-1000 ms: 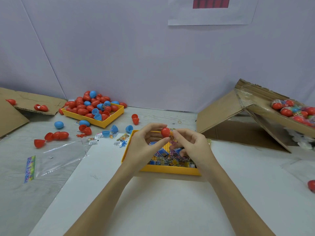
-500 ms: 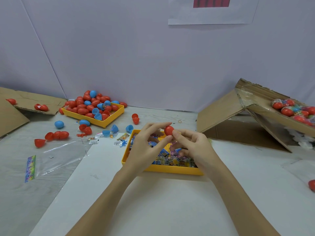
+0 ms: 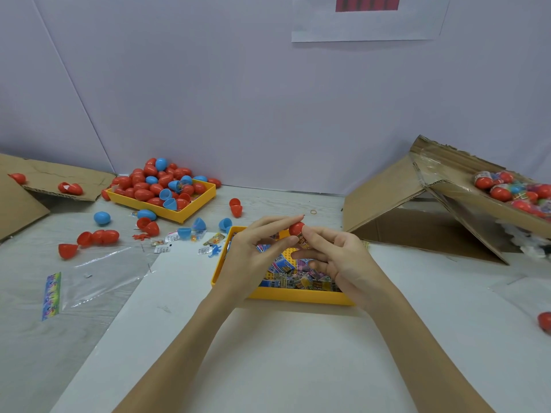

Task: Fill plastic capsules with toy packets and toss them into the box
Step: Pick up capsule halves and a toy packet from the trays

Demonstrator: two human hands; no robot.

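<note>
A red capsule half (image 3: 296, 228) is pinched between the thumb and fingers of my left hand (image 3: 256, 251). My right hand (image 3: 334, 260) pinches a small toy packet (image 3: 303, 241) right under the capsule's mouth. Both hands hover over a yellow tray (image 3: 286, 296) of colourful toy packets. A second yellow tray (image 3: 190, 208) at the back left is heaped with red and blue capsules. The cardboard box (image 3: 465, 189) at the right holds several filled capsules.
Loose red and blue capsule halves (image 3: 98, 236) and small packets lie scattered left of the packet tray. A clear plastic bag (image 3: 89, 281) lies at the left, flat cardboard (image 3: 44, 180) at the far left. One red capsule (image 3: 545, 321) sits at the right edge.
Both hands shifted slightly right and up with the red capsule half; the packet now shows at the capsule's mouth between my right fingers.
</note>
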